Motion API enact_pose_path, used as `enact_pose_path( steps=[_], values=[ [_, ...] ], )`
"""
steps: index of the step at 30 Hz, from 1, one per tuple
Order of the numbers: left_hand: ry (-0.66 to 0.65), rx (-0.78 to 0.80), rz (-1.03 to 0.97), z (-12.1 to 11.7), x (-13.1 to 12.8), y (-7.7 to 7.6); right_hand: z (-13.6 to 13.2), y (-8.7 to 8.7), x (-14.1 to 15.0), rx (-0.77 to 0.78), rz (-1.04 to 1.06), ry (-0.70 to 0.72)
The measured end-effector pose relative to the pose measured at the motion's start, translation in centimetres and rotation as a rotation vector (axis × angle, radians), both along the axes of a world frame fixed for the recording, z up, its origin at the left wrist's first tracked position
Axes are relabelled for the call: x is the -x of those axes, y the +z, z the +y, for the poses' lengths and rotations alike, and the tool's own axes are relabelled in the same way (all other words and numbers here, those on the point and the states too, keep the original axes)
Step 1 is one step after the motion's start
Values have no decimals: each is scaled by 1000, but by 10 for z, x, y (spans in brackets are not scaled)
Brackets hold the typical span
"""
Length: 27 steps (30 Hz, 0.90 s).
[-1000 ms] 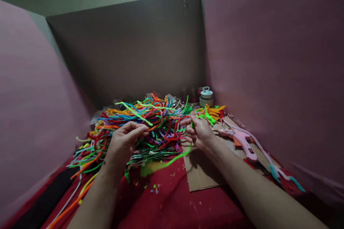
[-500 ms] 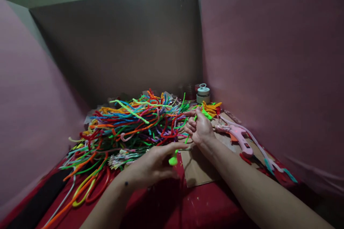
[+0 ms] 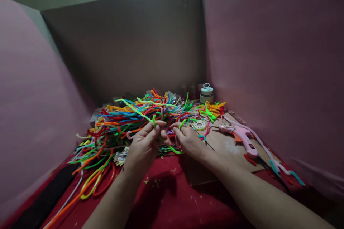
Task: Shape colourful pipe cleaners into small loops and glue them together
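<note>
A bright green pipe cleaner (image 3: 176, 150) hangs in a low curve between my two hands, in front of the heap. One end pokes up between the thumb and fingers of my left hand (image 3: 147, 139), which is closed on it. My right hand (image 3: 187, 139) pinches the other end, a short green tip showing above the fingers. Directly behind the hands lies a large tangled heap of coloured pipe cleaners (image 3: 129, 112). My fingers hide part of the green piece.
Right of my hands, a pink glue gun (image 3: 243, 137) rests on a cardboard sheet (image 3: 223, 145), near a round white-and-yellow disc (image 3: 200, 125). A pale green jar (image 3: 206, 94) stands behind. Pink side walls (image 3: 274, 61) and a dark back panel (image 3: 129, 50) enclose the red-covered table (image 3: 172, 204).
My left hand swung right and down to the green pipe cleaner's loose end, then came up gripping it. My right hand shifted left, so both hands now hold it close together.
</note>
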<state>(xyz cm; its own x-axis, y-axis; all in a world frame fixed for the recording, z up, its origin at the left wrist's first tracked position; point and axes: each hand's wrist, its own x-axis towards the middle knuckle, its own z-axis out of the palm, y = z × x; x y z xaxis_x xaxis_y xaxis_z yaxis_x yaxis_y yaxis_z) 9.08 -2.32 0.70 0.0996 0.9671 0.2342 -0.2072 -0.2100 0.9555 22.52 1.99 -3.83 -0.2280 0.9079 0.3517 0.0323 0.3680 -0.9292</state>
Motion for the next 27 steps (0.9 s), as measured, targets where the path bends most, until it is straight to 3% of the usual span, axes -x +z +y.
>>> enact_pose_path(
  steps=[2,6,14,21,25,27],
  values=[
    [-8,82,-19,3,1,-3,-5,-3,4,-38,-104,53],
    [6,136,168,3,0,-6,-11,-2,6,-73,-224,138],
    [99,-53,547,0,-10,-17,-14,-5,6,8,-427,187],
    [269,-52,156,5,-3,-15,-15,0,9,62,-118,273],
    [200,22,-88,8,-4,-13,-15,-3,9,243,32,386],
    [183,5,-263,11,-4,-13,-16,-5,9,247,39,386]
  ],
)
